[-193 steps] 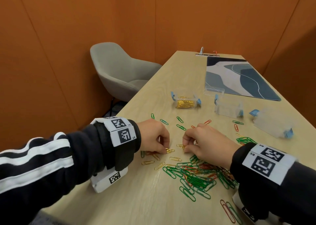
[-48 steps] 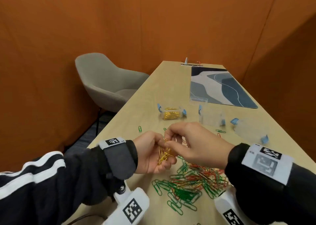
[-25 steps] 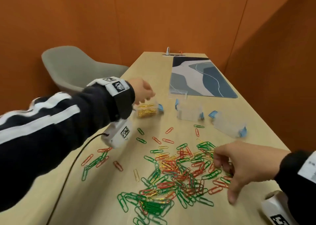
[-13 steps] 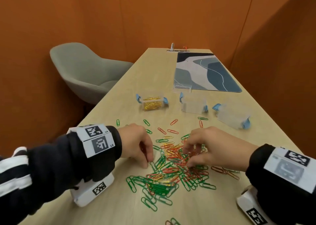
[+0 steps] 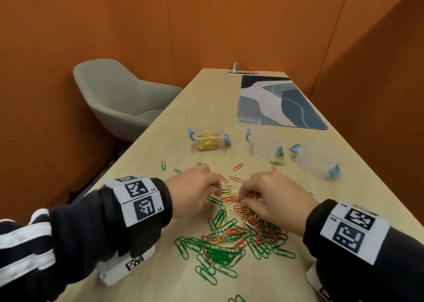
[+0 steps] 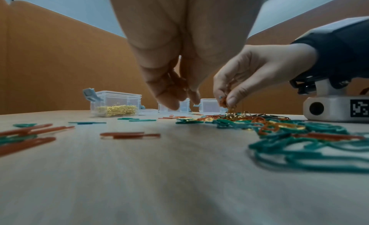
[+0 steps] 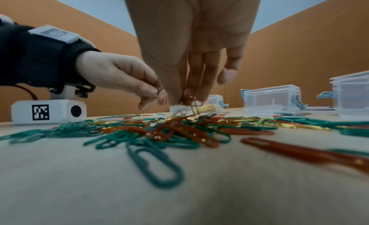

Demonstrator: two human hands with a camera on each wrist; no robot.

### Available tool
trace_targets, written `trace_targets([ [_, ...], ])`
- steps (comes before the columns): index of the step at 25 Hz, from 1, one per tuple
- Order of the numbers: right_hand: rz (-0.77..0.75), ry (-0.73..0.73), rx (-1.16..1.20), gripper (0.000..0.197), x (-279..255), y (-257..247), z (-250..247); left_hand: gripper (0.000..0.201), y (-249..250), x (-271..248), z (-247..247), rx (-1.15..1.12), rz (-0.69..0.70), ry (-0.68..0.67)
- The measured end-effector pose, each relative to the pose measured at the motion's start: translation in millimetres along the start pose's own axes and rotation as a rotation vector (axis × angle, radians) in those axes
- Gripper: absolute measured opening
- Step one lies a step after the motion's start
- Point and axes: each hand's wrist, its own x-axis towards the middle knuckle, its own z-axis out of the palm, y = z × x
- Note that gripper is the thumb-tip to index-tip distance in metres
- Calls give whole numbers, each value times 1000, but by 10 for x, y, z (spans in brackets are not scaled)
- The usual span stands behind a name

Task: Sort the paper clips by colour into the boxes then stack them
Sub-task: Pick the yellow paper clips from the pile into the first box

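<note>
A mixed pile of green, red and gold paper clips (image 5: 229,235) lies on the wooden table (image 5: 160,283) in front of me. My right hand (image 5: 243,202) pinches a few gold clips (image 6: 228,109) at the pile's far edge, lifting them just off the heap. My left hand (image 5: 218,190) is close beside it, with its fingers curled and pinching a thin clip (image 7: 158,87) whose colour I cannot tell. Beyond the hands stands an open clear box (image 5: 210,142) partly filled with gold clips. Two clear boxes, one (image 5: 263,147) upright and one (image 5: 317,162) tilted, stand to its right and look empty.
Loose green and red clips (image 5: 237,167) lie between the hands and the boxes. A clear lid (image 5: 249,123) rests at the edge of a blue-grey mat (image 5: 280,102). A grey chair (image 5: 119,100) stands left of the table. Orange walls enclose the far end.
A second ago my left hand was at the gold box and my right hand hung open over the pile. Both hands are now down at the pile, pinching clips close together.
</note>
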Motion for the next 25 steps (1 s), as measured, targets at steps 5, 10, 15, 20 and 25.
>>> trace_targets([
  [5, 16, -51, -69, 3, -202, 36, -69, 23, 73, -31, -9, -18, 244, -119],
  [10, -2, 36, -40, 15, -223, 49, -70, 22, -9, -38, -12, -65, 59, -2],
  [15, -63, -56, -86, 27, -56, 61, 15, 29, 86, 92, 10, -80, 5, -35],
  [20, 1, -42, -119, 35, -35, 79, 49, 27, 134, 121, 10, 65, 164, -156],
  [25, -18, -9, -105, 38, -51, 56, 31, 28, 88, 148, -17, 29, 116, -65],
])
